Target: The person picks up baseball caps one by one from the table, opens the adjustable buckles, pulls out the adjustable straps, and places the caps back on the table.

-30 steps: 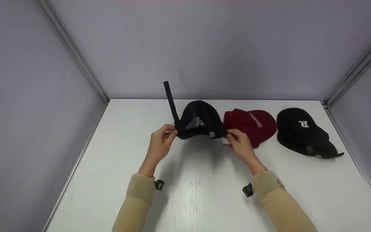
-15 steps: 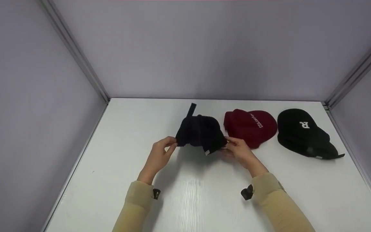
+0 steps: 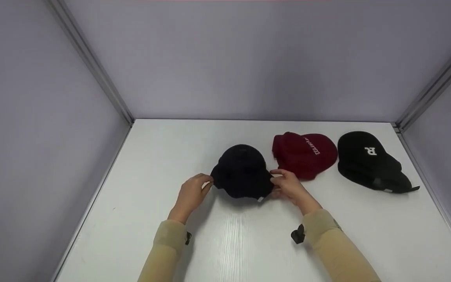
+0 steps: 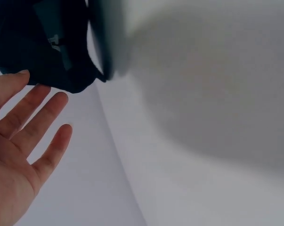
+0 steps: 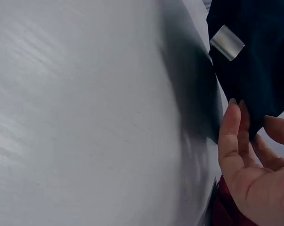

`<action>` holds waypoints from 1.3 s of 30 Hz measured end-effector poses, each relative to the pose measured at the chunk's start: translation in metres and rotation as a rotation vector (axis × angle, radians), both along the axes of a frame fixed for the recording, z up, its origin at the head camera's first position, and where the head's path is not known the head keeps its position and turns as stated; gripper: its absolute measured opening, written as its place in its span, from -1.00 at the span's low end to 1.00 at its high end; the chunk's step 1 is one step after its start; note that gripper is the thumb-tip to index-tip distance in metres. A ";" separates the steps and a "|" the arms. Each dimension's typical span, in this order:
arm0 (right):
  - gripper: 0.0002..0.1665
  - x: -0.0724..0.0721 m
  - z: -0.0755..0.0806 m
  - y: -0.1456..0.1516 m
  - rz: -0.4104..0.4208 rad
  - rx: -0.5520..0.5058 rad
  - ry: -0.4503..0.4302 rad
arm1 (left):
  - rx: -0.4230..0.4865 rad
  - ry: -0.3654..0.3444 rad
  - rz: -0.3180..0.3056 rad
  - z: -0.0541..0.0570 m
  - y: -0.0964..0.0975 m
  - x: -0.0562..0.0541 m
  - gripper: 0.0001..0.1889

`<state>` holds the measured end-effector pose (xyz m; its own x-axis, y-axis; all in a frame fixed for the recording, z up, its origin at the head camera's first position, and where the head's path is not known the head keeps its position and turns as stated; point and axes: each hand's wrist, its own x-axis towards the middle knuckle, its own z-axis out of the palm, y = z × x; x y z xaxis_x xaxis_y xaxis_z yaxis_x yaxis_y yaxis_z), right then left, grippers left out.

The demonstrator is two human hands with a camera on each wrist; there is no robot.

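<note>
Cap (image 3: 243,171), dark navy, crown up, between both hands above white table (image 3: 131,219); contact with tabletop cannot be told. Left hand (image 3: 191,194) at cap's 9 o'clock: thumb and forefinger pinch edge, remaining fingers spread. Right hand (image 3: 291,189) at 3 o'clock: thumb and fingers pinch opposite edge. Metallic buckle (image 5: 227,43) at 5 o'clock. Maroon cap (image 3: 303,156), white lettering, near right hand, between 2 and 3 o'clock; black cap (image 3: 366,166), white "R", farther out toward 3.
</note>
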<state>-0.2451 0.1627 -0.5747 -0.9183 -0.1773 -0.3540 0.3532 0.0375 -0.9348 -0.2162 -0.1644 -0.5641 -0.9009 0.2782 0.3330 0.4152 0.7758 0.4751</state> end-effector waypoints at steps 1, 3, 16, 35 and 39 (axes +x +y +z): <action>-0.49 0.000 -0.001 -0.001 0.002 0.012 0.006 | -0.017 0.015 -0.004 -0.002 0.000 0.000 -0.91; -0.48 -0.001 -0.003 -0.003 0.008 0.047 0.019 | -0.051 0.047 -0.012 -0.006 0.000 -0.002 -0.92; -0.40 -0.002 -0.009 -0.007 0.070 0.235 0.158 | -0.191 0.092 0.011 -0.023 0.003 -0.017 -0.93; -0.39 0.032 0.011 -0.013 0.168 0.559 0.430 | -0.112 0.056 0.026 -0.016 0.026 0.007 -0.70; -0.32 0.041 0.011 -0.017 0.194 0.598 0.439 | -0.045 0.092 0.068 -0.009 0.040 0.013 -0.53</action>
